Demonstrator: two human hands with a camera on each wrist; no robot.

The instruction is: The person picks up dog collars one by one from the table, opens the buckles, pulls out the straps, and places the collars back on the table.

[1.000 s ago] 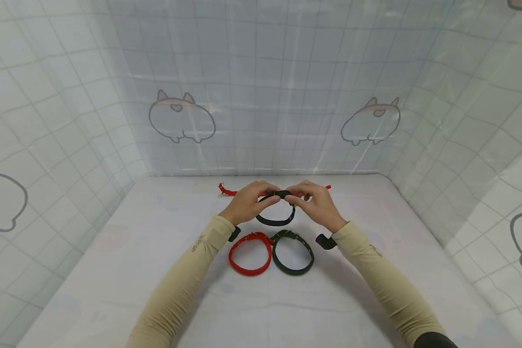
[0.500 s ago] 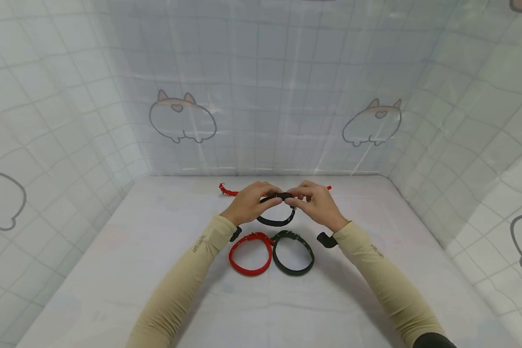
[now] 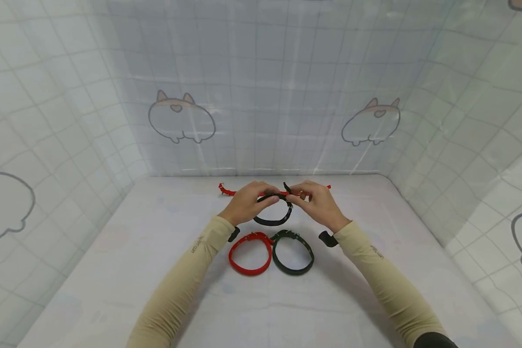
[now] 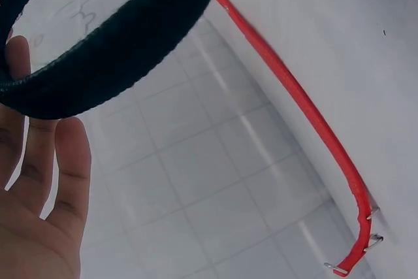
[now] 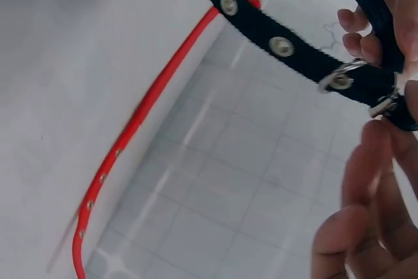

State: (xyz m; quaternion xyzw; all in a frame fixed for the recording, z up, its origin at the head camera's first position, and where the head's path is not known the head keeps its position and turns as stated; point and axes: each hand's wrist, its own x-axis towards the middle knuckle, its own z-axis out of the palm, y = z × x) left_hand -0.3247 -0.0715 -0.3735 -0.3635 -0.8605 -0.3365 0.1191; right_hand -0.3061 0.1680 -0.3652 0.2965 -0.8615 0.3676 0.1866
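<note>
Both hands hold a dark collar (image 3: 269, 223) raised and bent into a loop above the back of the table. My left hand (image 3: 247, 204) pinches its far side between thumb and fingers. Close beside it, my right hand (image 3: 316, 205) pinches the collar near the buckle, where a short strap end stands up past the fingertips. The right wrist view shows metal eyelets, a ring and a buckle on the collar (image 5: 307, 63); the thumb partly hides the buckle. In the left wrist view, left fingertips (image 4: 73, 148) press against the band.
Behind the hands a red collar (image 3: 228, 192) lies stretched out along the table's back edge, partly hidden. Nearer, a buckled red collar (image 3: 250, 272) and a buckled dark green collar (image 3: 293, 272) lie side by side as rings, touching. Patterned sheeting (image 3: 269, 121) encloses the table (image 3: 243, 314).
A strap end of the dark collar has come up beside the right fingertips. The loop has shifted slightly left. Both hands stay nearly in place, and the other collars have not moved.
</note>
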